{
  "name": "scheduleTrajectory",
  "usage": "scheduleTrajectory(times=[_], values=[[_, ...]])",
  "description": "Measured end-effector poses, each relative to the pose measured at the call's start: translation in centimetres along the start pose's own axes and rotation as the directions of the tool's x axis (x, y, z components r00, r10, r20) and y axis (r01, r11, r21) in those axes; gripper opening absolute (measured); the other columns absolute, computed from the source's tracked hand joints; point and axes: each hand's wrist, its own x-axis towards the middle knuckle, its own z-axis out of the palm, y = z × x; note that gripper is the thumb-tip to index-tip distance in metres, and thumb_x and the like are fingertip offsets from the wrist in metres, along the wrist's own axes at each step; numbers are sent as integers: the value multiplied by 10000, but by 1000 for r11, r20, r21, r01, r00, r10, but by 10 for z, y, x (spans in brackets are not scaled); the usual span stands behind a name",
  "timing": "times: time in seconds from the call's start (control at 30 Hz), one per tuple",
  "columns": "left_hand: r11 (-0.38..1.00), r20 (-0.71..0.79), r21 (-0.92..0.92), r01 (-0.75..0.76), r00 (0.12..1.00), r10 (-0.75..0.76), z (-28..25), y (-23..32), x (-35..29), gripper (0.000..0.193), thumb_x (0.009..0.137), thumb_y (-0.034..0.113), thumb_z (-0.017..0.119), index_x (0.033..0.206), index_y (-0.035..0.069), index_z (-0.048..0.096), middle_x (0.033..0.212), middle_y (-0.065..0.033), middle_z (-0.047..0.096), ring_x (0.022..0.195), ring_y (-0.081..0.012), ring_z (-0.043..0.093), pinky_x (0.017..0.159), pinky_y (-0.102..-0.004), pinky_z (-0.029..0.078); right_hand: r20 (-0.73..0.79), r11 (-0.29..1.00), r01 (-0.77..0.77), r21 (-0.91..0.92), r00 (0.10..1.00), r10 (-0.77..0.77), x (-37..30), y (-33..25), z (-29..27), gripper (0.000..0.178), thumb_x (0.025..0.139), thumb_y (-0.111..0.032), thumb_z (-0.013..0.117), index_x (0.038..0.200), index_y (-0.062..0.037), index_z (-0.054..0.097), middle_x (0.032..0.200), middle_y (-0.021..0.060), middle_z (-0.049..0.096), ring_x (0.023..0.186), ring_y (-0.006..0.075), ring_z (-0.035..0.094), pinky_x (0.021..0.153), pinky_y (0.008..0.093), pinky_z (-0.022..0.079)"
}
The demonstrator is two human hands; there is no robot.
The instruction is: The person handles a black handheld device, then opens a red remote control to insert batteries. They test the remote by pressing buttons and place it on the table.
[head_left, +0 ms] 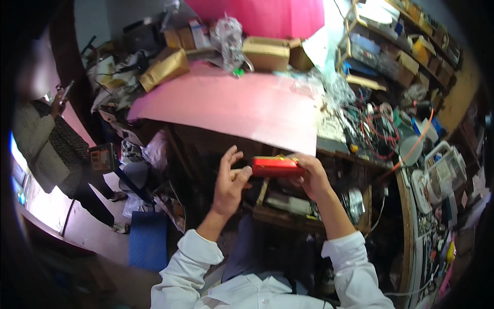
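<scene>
Just off the front edge of the pink-covered table, a flat red box-shaped thing (278, 167) is held level in the air. Some gold or yellow shows along its top; blur hides what exactly it is. My right hand (313, 177) grips its right end, thumb on the upper side and fingers underneath. At the other end is my left hand (230, 183), its fingers raised and apart. The left thumb reaches to the red thing's left end, and whether it touches I cannot tell.
A pink sheet (231, 105) covers the table. Cardboard boxes (265, 53) and plastic wrap (227, 41) line its back. Tangled cables (378, 129) lie at right, near a clear plastic container (445, 172). Below my hands is an open drawer (288, 216). A person (51, 139) stands at left holding a phone.
</scene>
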Motion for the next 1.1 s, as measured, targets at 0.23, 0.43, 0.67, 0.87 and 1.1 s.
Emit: scheduleTrajectory(times=[0.23,0.43,0.67,0.87,1.1], values=[[974,132,-134,183,977,-165,-2,-1,-15,431,1029,237,619,1345,-41,525,1152,-191,694,862,-237,741,735,-351,644,-83,920,-374,117,920,384,-11,12,29,478,1010,-565,501,1061,-110,637,768,24,621,548,94,481,502,250,311],[949,82,-161,271,962,-261,-11,2,-21,409,1012,303,645,1242,-31,595,1015,-171,736,753,-227,745,674,-327,639,-69,987,-153,-41,986,150,-31,13,24,490,908,-340,792,1247,-34,615,835,17,652,595,36,498,502,196,349],[934,71,-290,211,977,-199,-5,0,-23,400,1002,244,675,1281,-23,571,1153,-178,702,983,-240,730,830,-349,635,-52,959,173,-223,981,-189,-41,27,27,460,869,-23,796,1303,-28,644,1024,36,700,780,42,575,644,193,484],[830,77,-469,302,950,-303,-3,-1,-27,460,989,127,679,1371,-17,466,1224,-177,653,1051,-237,705,937,-376,624,91,698,485,-527,849,-521,-44,37,37,465,810,81,780,1229,-88,667,1221,66,605,979,123,629,802,249,563],[871,20,-419,256,962,-273,-17,0,-27,497,927,40,738,1358,-16,497,1187,-138,662,1030,-198,700,916,-343,626,31,926,290,-242,956,-292,-51,40,38,445,883,-5,777,1290,-20,598,1220,51,612,1031,100,598,860,250,562]])
